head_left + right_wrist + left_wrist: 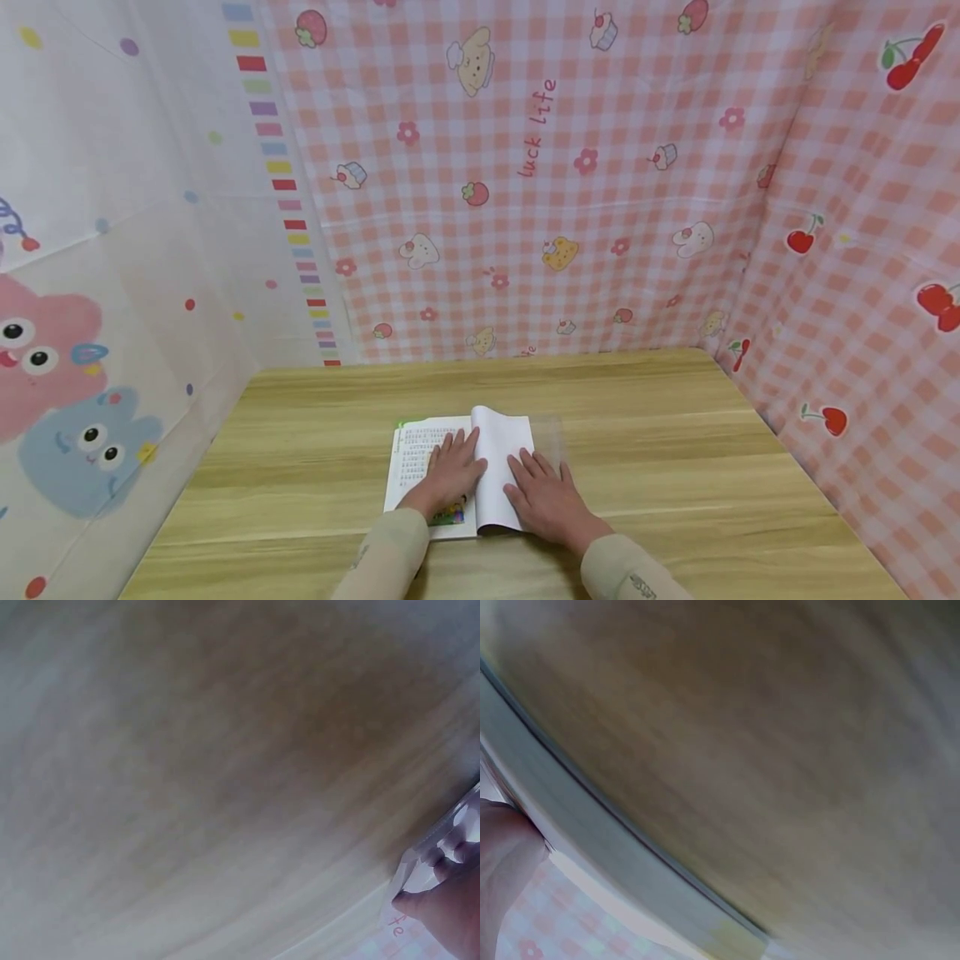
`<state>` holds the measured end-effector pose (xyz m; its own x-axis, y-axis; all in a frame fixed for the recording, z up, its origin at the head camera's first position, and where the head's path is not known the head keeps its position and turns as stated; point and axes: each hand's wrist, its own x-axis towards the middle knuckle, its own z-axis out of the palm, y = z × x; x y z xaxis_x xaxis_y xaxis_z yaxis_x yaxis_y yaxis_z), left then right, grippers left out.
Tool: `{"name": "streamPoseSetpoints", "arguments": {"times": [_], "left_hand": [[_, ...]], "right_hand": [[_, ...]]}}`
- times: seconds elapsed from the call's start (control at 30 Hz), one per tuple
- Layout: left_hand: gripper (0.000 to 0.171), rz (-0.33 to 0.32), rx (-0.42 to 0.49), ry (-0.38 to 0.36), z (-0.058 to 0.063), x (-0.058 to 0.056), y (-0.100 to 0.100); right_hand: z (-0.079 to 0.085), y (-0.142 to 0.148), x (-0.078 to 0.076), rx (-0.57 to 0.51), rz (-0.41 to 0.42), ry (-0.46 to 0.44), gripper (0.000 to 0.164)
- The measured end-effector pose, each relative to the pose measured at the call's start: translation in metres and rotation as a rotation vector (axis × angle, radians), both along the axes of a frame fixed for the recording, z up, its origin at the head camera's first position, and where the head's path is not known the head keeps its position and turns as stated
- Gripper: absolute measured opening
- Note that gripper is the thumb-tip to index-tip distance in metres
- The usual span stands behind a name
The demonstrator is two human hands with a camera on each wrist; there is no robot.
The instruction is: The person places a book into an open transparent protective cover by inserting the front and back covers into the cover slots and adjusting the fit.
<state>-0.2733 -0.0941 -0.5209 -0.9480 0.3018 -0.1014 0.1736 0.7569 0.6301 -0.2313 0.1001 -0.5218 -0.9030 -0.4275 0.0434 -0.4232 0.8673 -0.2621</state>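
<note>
An open book (pixel 501 467) lies on the table, its left page showing printed text and a coloured picture near the bottom. The right side is a blank white page that bulges up in a curve by the spine. My left hand (pixel 453 471) rests on the left page with fingers stretched toward the spine, covering part of the text. On the right page's outer edge lies my right hand (pixel 551 500), fingers spread. A clear plastic cover flap (pixel 555 437) sticks out past that edge. In the left wrist view the book's thick page edge (pixel 615 825) runs diagonally beside the hand.
The wood-grain table (pixel 675 467) reaches back to a pink checked cloth (pixel 570 200) hung behind it. Another checked cloth (pixel 847 275) hangs on the right, and a white cartoon-printed cloth (pixel 165 275) on the left.
</note>
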Motion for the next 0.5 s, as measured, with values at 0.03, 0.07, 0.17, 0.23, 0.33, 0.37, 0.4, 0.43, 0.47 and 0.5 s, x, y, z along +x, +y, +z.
{"name": "streamPoseSetpoints", "arguments": {"times": [0.03,0.07,0.17,0.23,0.33,0.37,0.4,0.43,0.47,0.5], "left_hand": [[0.063,0.002,-0.001,-0.002,-0.0009,-0.0006,0.0000],[0.063,0.004,0.002,-0.002,-0.0016,-0.0010,0.0001],[0.064,0.002,0.007,0.003,-0.0013,-0.0008,0.0000],[0.064,-0.001,0.002,0.005,-0.0001,-0.0001,0.0002],[0.065,-0.004,-0.003,0.000,0.0008,0.0008,0.0006],[0.065,-0.006,-0.012,-0.003,0.0010,0.0011,0.0008],[0.065,-0.011,-0.017,-0.001,0.0006,0.0011,0.0007],[0.065,-0.016,-0.026,0.000,-0.0001,0.0011,0.0006],[0.066,-0.024,-0.039,0.003,-0.0008,0.0013,0.0004],[0.065,-0.031,-0.042,0.011,-0.0014,0.0014,0.0001]], "right_hand": [[0.0003,0.0001,0.0001,-0.004,0.000,-0.002,0.054],[0.0008,0.0003,0.0002,-0.006,0.000,-0.003,0.054],[0.0003,0.0007,0.0002,-0.010,0.001,0.006,0.054],[-0.0009,0.0007,0.0000,-0.016,0.000,0.020,0.054],[-0.0028,0.0004,0.0000,-0.027,-0.005,0.044,0.053],[-0.0033,0.0004,0.0001,-0.029,-0.006,0.053,0.053],[-0.0041,0.0003,0.0000,-0.027,-0.008,0.060,0.053],[-0.0046,0.0004,0.0000,-0.024,-0.010,0.064,0.053],[-0.0047,0.0005,0.0001,-0.021,-0.009,0.068,0.053],[-0.0047,0.0006,0.0001,-0.016,-0.011,0.070,0.053]]}}
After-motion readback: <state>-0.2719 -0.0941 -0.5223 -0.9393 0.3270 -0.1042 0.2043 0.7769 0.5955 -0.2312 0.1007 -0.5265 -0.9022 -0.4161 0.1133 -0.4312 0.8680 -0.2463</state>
